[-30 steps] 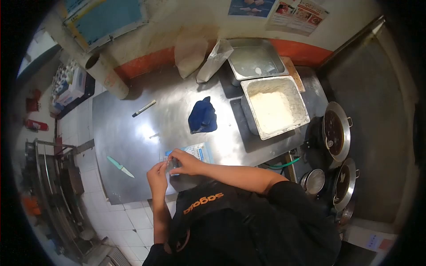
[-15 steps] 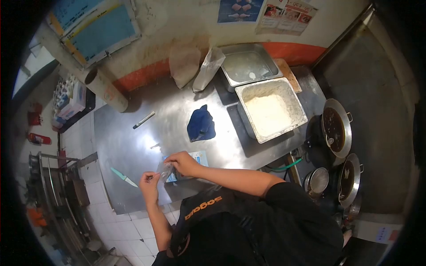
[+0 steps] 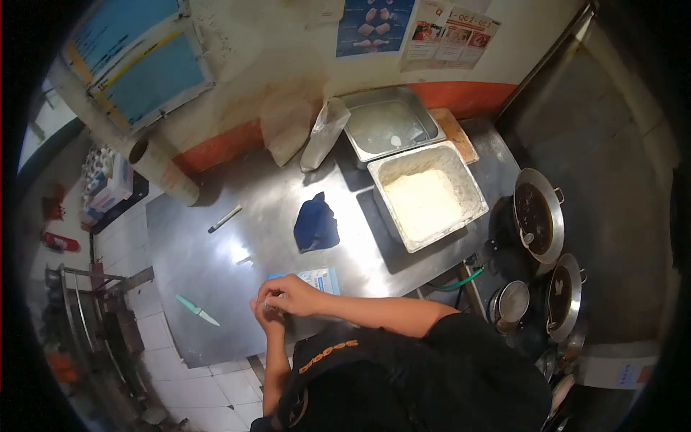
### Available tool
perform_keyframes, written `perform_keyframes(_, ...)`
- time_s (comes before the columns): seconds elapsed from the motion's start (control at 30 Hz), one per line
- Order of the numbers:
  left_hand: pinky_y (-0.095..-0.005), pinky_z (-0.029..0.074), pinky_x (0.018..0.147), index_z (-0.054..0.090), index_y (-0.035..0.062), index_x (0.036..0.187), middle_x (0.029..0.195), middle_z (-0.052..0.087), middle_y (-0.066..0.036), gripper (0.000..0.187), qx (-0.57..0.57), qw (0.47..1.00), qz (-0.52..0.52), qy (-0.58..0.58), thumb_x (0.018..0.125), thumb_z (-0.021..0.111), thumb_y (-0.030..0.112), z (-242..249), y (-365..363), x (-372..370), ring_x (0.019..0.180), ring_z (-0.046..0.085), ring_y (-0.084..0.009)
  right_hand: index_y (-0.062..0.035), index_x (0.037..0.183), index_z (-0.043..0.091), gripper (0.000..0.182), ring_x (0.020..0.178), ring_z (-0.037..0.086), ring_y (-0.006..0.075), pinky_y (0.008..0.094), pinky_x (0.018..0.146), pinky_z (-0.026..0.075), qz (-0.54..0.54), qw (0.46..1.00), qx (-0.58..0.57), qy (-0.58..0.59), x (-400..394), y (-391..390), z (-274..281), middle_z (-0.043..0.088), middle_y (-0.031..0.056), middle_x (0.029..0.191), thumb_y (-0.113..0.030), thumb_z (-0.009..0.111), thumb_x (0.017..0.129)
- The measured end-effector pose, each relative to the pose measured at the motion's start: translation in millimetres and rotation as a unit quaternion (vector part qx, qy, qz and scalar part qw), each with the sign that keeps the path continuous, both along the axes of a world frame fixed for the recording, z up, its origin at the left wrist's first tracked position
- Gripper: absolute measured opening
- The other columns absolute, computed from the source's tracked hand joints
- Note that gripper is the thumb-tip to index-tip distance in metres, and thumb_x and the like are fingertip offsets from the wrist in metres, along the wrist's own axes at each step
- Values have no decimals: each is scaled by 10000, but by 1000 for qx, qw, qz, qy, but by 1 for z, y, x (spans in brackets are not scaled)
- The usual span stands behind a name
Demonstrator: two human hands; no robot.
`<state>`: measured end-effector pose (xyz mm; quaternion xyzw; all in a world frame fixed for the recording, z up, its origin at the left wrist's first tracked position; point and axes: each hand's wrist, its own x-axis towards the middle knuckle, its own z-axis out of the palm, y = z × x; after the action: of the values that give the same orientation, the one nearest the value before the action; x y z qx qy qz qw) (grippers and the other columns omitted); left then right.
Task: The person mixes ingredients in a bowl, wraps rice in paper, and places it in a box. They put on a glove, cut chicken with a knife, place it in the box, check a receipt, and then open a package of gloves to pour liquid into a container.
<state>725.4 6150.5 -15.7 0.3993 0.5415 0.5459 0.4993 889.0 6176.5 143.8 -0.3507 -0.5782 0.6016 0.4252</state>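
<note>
My hands meet over the front edge of the steel table. My right hand (image 3: 295, 296) is closed with its fingertips pinched together, and my left hand (image 3: 268, 318) is curled just below it, partly covered. Thin clear plastic (image 3: 270, 305) is bunched between the fingers; only a small pale bit shows. Behind my right hand lies a blue and white packet (image 3: 322, 279), partly hidden. A knife (image 3: 196, 309) with a mint-green handle rests to the left. Farther back is a crumpled dark blue cloth (image 3: 315, 225).
A marker (image 3: 224, 219) lies on the steel table (image 3: 216, 277). At the back right stand a metal pan of pale flour (image 3: 425, 205) and a pan of cloudy liquid (image 3: 389, 122). Two woks (image 3: 561, 237) with dark liquid and a strainer (image 3: 514, 301) are at right.
My hands have come together, the left moving right toward the right one. The clear plastic stretched between them is now bunched and mostly hidden. The view has tilted up slightly.
</note>
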Motion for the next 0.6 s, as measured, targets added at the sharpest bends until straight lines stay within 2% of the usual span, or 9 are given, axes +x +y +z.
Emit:
perform_keyframes(0.03,-281,508,686,612,13,888,982,612,-90,206,-9,1000,9,5,893,604,219,-7,2,0,853,607,-154,11,1009,639,143,846,652,159,302,773,515,-6,999,-14,41,8,0,10,674,94,916,-58,595,891)
perform_keyframes(0.07,-282,511,687,613,15,886,999,606,-97,195,15,994,-51,100,883,614,209,-12,3,-5,863,605,-158,15,1037,631,143,895,636,146,291,797,511,22,990,-85,110,20,0,21,655,87,979,-53,580,921)
perform_keyframes(0.17,-288,515,739,616,7,1029,1126,573,-130,275,114,953,-128,251,866,654,226,-73,-4,-47,953,592,-179,14,1055,627,142,873,633,135,277,787,515,-8,974,-153,166,64,4,59,652,91,958,-44,567,940)
perform_keyframes(0.2,-293,509,759,598,6,1058,1138,563,-131,306,111,948,-149,258,858,665,228,-52,-6,-44,969,585,-182,15,1061,629,144,864,633,130,272,782,516,-35,972,-116,203,79,6,64,654,91,959,-37,556,948)
perform_keyframes(0.3,-307,489,816,545,2,1144,1172,535,-134,417,40,960,-209,183,834,699,233,95,0,19,1017,563,-191,19,1069,620,151,839,619,111,261,764,504,-86,972,-140,170,136,10,69,645,62,896,-53,563,949)
perform_keyframes(0.4,-320,469,873,492,-2,1231,1207,506,-137,542,-8,965,-253,74,809,732,239,200,-5,88,1065,541,-199,18,1062,625,147,835,631,125,271,773,506,-66,965,-187,169,173,3,54,657,85,913,-60,564,954)
perform_keyframes(0.5,-334,449,930,439,-6,1317,1242,477,-140,673,-91,974,-188,-85,785,766,245,220,-13,152,1113,519,-207,16,1063,627,149,838,625,129,273,784,499,11,948,-242,206,201,-6,42,657,80,951,-73,563,962)
perform_keyframes(0.53,-323,456,899,504,-10,1257,1172,520,-128,565,-145,961,-131,-194,806,746,228,213,-15,168,1061,543,-196,3,1074,630,152,844,618,132,271,791,496,35,954,-230,186,213,-5,41,655,68,963,-74,563,961)
perform_keyframes(0.6,-292,449,824,546,2,1097,1008,551,-76,371,-163,976,-115,-83,820,719,180,173,-27,151,921,550,-157,-23,1093,635,163,858,606,132,268,801,489,44,981,-162,101,242,2,49,653,51,978,-72,575,950)
